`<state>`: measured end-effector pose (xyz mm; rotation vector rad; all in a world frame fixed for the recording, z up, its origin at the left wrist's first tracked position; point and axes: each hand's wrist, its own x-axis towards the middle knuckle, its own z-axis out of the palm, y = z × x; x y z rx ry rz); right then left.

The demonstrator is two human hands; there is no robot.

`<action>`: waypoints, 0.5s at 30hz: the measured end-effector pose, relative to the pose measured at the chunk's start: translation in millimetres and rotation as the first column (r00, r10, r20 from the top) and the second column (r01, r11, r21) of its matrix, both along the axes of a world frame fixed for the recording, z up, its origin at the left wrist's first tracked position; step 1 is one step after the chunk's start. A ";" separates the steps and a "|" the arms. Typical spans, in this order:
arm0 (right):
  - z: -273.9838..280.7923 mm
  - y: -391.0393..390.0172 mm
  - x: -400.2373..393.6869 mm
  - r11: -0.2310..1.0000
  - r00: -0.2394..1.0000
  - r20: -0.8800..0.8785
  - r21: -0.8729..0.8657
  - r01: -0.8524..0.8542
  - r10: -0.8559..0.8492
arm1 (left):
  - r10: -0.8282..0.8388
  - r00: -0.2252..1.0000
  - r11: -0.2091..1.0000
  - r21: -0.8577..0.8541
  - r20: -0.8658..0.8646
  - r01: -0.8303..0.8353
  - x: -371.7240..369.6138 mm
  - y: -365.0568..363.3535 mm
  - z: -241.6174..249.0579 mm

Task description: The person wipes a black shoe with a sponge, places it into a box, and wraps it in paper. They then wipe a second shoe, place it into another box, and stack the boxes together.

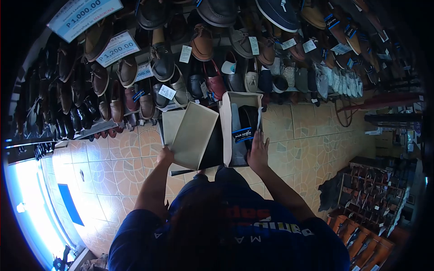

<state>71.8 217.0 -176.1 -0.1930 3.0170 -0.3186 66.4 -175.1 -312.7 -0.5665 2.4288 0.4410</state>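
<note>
My left hand [165, 156] grips the near left edge of a beige cardboard box lid [195, 133], which is tilted with its hollow side up. To its right is an open shoe box [227, 128] with a dark shoe [248, 115] inside and pale wrapping along the inner edge. A blue and black brand tag [242, 134] lies across the shoe. My right hand [258, 152] holds the box's right wall near its front corner, fingers along the edge. Beneath the lid and box is a dark surface [211, 151], mostly covered.
Shelves of shoes, among them a brown loafer [201, 45] and a red shoe [216, 83], span the front. Price signs [118, 48] stand at upper left. Tiled floor [289, 135] surrounds me. A shoe rack [373, 192] and wooden bench-like furniture [361, 241] stand at right.
</note>
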 end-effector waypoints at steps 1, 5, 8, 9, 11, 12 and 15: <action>-1.9 -1.6 2.2 1.000 1.000 -0.018 -0.008 0.003 -0.003 | -0.071 0.997 0.997 0.027 -0.021 0.072 0.7 -1.0 9.2; -2.9 -0.3 0.2 0.995 1.000 -0.030 -0.097 0.008 -0.011 | -0.055 0.973 0.970 0.219 -0.226 0.106 -0.4 15.7 68.9; 12.7 1.5 -3.6 0.966 0.997 -0.054 -0.256 0.047 -0.063 | 0.114 0.921 0.924 0.381 -0.373 0.040 7.0 31.3 94.9; 26.5 -1.7 -5.4 0.950 0.989 -0.105 -0.305 0.067 -0.103 | 0.167 0.895 0.907 0.421 -0.412 0.024 11.0 41.7 111.4; 50.9 -11.4 -8.6 0.910 0.962 -0.209 -0.409 0.076 -0.174 | 0.228 0.853 0.871 0.490 -0.470 0.038 13.5 64.1 145.5; 55.7 -18.8 -8.5 0.752 0.974 -0.095 -0.652 0.095 -0.206 | 0.234 0.840 0.853 0.518 -0.489 0.064 14.3 76.7 162.0; 86.4 -51.2 -14.0 0.007 0.962 0.258 -0.966 0.259 -0.086 | 0.056 0.852 0.752 0.583 -0.520 0.306 5.7 126.3 213.5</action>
